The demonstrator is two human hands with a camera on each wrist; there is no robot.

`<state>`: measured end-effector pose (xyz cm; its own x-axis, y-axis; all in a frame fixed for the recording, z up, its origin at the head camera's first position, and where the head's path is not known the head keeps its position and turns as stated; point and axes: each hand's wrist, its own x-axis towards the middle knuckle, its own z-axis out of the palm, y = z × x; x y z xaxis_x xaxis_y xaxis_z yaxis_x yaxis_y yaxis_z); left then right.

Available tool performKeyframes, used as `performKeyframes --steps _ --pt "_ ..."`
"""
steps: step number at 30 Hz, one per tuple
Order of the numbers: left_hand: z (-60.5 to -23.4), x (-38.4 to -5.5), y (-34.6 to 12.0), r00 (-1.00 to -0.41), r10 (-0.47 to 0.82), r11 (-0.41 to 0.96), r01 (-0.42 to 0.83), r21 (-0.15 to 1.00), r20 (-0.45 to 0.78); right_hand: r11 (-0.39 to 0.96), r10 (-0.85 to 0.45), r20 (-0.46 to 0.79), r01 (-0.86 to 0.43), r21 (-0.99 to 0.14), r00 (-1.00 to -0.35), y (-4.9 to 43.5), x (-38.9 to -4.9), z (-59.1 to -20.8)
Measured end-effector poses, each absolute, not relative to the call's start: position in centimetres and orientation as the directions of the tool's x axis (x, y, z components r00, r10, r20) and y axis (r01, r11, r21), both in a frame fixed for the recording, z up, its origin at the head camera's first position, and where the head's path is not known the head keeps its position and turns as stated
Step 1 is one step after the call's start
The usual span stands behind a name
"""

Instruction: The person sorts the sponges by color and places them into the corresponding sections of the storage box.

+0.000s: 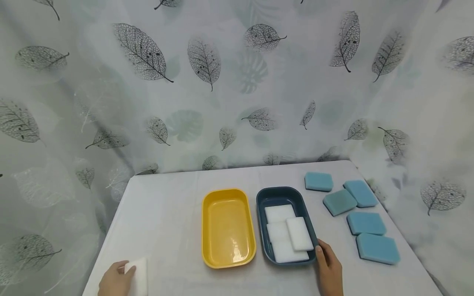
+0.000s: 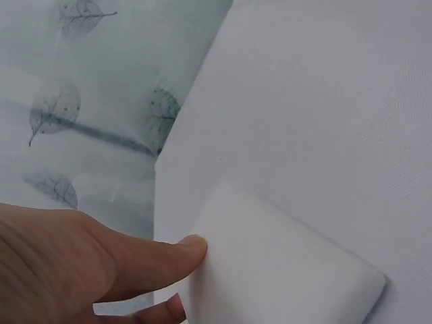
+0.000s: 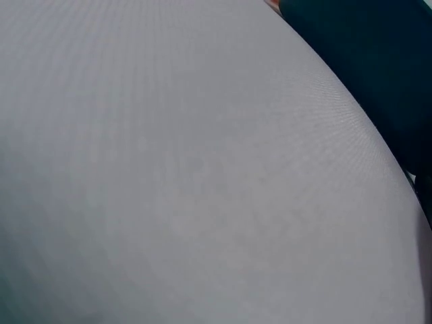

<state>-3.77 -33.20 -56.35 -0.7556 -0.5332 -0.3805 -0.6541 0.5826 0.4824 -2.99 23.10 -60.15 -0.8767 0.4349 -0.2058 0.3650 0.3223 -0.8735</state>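
Observation:
At the table's near left, my left hand (image 1: 115, 280) pinches the left edge of a white sponge (image 1: 139, 276). The left wrist view shows the thumb on the edge of that sponge (image 2: 283, 263), with part of a finger below. My right hand (image 1: 329, 268) grips the lower right side of a dark blue tray (image 1: 277, 197), thumb at the rim. Several white sponges lie in this tray, one sponge (image 1: 299, 233) on top of others. In the right wrist view the tray's dark side (image 3: 378, 61) fills the upper right corner; the right hand is mostly hidden there.
Left of the dark tray stands a yellow tray (image 1: 227, 230) with nothing in it. Several blue sponges, including a greener one (image 1: 340, 202), lie along the right side of the white-covered table (image 1: 170, 213). A leaf-patterned curtain (image 1: 229, 94) hangs behind and on both sides.

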Motion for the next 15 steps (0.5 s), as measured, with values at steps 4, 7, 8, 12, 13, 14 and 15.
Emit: performKeyframes --steps 4,7,8,12,13,14,15 --pt "-56.8 -3.9 -33.5 -0.729 -0.574 0.489 -0.671 0.558 -0.373 0.323 0.439 -0.194 0.356 -0.877 -0.877 23.1 -2.9 -60.3" --pt "-56.9 -4.2 -33.4 -0.734 -0.583 0.432 -0.644 0.631 -0.349 0.327 0.443 -0.190 0.356 -0.875 -0.876 23.2 -2.9 -60.4" --pt "-56.9 -4.4 -33.3 -0.737 -0.584 0.420 -0.633 0.651 -0.340 0.328 0.446 -0.188 0.355 -0.875 -0.875 23.2 -2.9 -60.3" --pt "-56.6 -5.0 -32.5 -0.743 -0.582 0.337 -0.590 0.734 -0.331 0.326 0.447 -0.188 0.355 -0.876 -0.875 23.1 -2.9 -60.2" --pt "-56.4 -5.2 -32.3 -0.746 -0.578 0.315 -0.579 0.752 -0.332 0.323 0.445 -0.190 0.355 -0.877 -0.875 23.1 -2.9 -60.1" --pt "-56.3 -5.3 -32.1 -0.749 -0.572 0.295 -0.569 0.767 -0.335 0.321 0.444 -0.191 0.354 -0.879 -0.876 23.1 -2.9 -60.1" --pt "-56.1 -5.4 -31.9 -0.752 -0.565 0.274 -0.558 0.783 -0.339 0.317 0.441 -0.192 0.352 -0.880 -0.877 23.1 -2.9 -60.0"
